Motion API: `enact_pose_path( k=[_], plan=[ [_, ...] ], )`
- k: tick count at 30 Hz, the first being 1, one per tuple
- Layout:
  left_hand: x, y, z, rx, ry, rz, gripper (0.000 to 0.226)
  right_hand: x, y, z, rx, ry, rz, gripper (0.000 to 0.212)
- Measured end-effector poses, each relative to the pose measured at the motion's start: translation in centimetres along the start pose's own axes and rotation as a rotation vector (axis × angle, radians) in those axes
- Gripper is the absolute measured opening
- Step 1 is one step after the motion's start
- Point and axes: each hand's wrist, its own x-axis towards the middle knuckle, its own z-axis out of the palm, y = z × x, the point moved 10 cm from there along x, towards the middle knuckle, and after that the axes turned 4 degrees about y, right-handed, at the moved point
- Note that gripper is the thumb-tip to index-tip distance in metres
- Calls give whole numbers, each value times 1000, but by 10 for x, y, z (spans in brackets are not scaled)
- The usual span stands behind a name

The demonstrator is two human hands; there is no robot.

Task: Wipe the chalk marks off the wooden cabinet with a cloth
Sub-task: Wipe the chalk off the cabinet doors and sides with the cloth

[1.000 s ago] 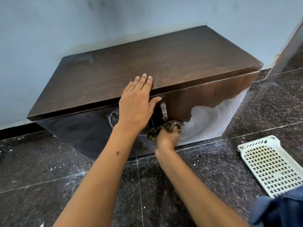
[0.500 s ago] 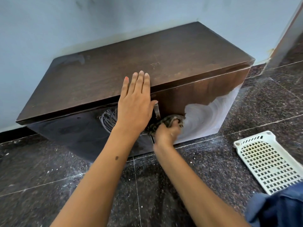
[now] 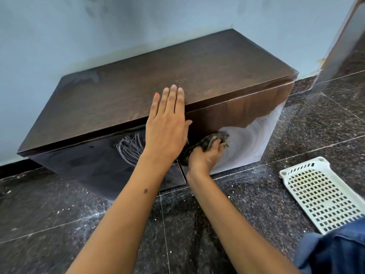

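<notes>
A low wooden cabinet (image 3: 177, 80) stands against a pale blue wall (image 3: 98, 26) on a dark speckled floor (image 3: 59, 204). Chalk scribbles (image 3: 128, 147) mark its front left of centre. The left hand (image 3: 167, 125) lies flat, fingers straight, over the cabinet's top edge. The right hand (image 3: 205, 157) grips a cloth (image 3: 211, 139) against the smeared front. A white basket (image 3: 320, 194) lies right of the cabinet.

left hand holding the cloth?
No, the left hand lies flat on the cabinet top edge; the right hand grips the cloth.
</notes>
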Motion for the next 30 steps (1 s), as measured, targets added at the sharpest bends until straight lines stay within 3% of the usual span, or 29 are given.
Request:
enact_pose_path(
  k=[7, 11, 13, 17, 19, 21, 24, 26, 30],
  plan=[
    [2, 0, 5, -70, -4, -24, 65, -17, -9, -3, -98, -38, -283, 72],
    [2, 2, 6, -47, -21, 4, 67, 14, 5, -18, -24, 48, -77, 63],
    [1, 2, 8, -33, -33, 2, 70, 19, -5, -17, -28, 75, -78, 58],
    [3, 5, 9, 1, -39, -16, 71, -14, -44, -3, -132, 42, -434, 63],
    [5, 7, 8, 23, -27, -8, 73, -18, -41, -2, -133, 40, -506, 68],
    [7, 8, 6, 40, -15, 4, 78, -3, -25, -8, -114, 53, -440, 69],
    [10, 10, 10, 25, -53, 17, 79, 41, 7, -32, -16, 149, -105, 64],
    [10, 11, 12, 10, -75, 12, 76, 57, 9, -42, 25, 203, -16, 60],
    [16, 16, 11, -22, -54, 2, 72, 15, -42, -21, -78, 169, -400, 60]
  ],
)
